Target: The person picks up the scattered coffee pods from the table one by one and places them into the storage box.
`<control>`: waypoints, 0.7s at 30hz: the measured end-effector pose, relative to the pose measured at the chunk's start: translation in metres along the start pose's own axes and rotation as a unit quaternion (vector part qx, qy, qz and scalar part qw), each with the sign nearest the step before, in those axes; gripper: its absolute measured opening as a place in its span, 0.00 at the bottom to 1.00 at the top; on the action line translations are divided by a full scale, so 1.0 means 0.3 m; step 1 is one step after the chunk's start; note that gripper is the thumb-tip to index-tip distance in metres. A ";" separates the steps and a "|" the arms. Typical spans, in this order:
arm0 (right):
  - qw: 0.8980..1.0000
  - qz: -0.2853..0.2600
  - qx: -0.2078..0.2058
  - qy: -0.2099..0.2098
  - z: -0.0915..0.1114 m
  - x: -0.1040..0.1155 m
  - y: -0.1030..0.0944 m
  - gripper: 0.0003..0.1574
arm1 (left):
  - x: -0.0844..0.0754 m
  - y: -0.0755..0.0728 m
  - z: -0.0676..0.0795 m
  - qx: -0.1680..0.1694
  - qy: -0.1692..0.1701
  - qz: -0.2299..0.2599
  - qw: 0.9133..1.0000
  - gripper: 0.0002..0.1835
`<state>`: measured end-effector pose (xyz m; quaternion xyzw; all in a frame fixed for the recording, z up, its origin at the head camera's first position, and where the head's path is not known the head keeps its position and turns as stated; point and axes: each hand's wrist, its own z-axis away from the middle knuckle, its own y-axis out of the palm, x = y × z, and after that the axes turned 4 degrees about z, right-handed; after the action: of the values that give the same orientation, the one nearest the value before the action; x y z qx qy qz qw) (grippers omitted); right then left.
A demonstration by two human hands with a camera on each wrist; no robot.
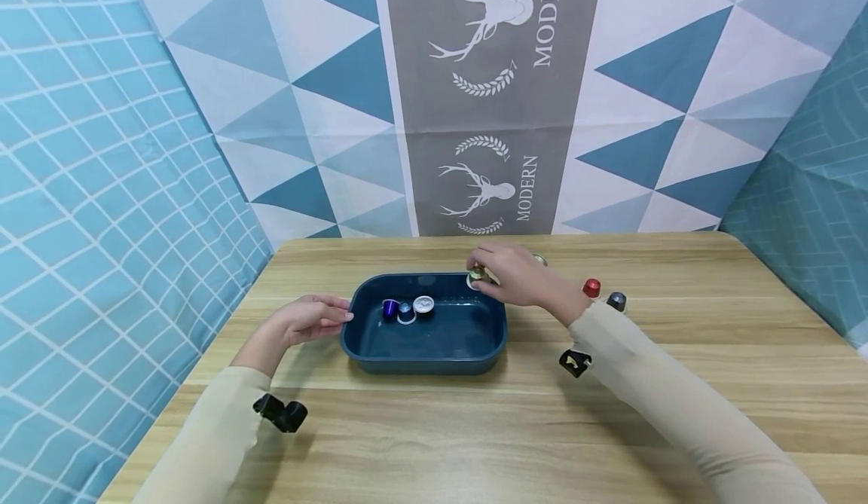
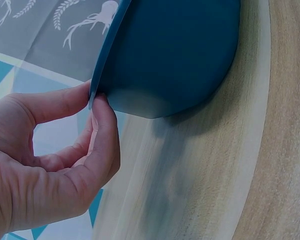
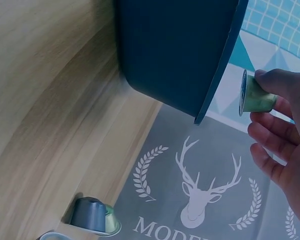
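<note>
Your sleeves, the left one [image 1: 206, 440] and the right one [image 1: 685, 402], enter at the lower left and lower right, both cut off by the frame edges. Your left hand [image 1: 312, 319], left of centre, angles inward; thumb and finger pinch the rim of the blue tray [image 1: 427, 365] in a narrow grip. Inside the tray, toward its left, lie a bright-blue capsule [image 1: 389, 308], a dark-blue capsule [image 1: 405, 311] and a white-faced capsule [image 1: 423, 304], close together. On the table right of centre stand a grey capsule [image 1: 616, 301] and a red capsule [image 1: 592, 288], just beside your right forearm. Your right hand [image 1: 511, 272] reaches diagonally up and left to the tray's upper-right corner, thumb and fingers pinching a green-gold capsule [image 3: 260, 95]; the right wrist view shows it apart from the rim. Your hand mostly hides another capsule [image 1: 539, 259] behind it. At that view's bottom left edge, one capsule is cut off, its body indistinct.
</note>
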<state>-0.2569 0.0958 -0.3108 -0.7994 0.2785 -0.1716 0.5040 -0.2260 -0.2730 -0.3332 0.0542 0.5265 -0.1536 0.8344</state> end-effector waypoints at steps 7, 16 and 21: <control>1.000 0.004 0.011 -0.011 -0.018 0.011 -0.006 0.11 | 0.004 -0.002 -0.003 0.005 0.001 -0.003 1.000 0.30; 0.996 0.010 0.088 -0.004 -0.069 0.030 -0.030 0.12 | 0.002 0.000 -0.006 0.001 -0.002 0.004 1.000 0.29; 0.991 0.006 0.130 0.010 -0.103 0.044 -0.043 0.12 | 0.002 -0.001 -0.003 0.001 0.001 0.003 1.000 0.29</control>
<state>-0.2601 0.0700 -0.2859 -0.7238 0.2633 -0.2113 0.6017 -0.2266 -0.2733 -0.3343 0.0565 0.5267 -0.1518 0.8345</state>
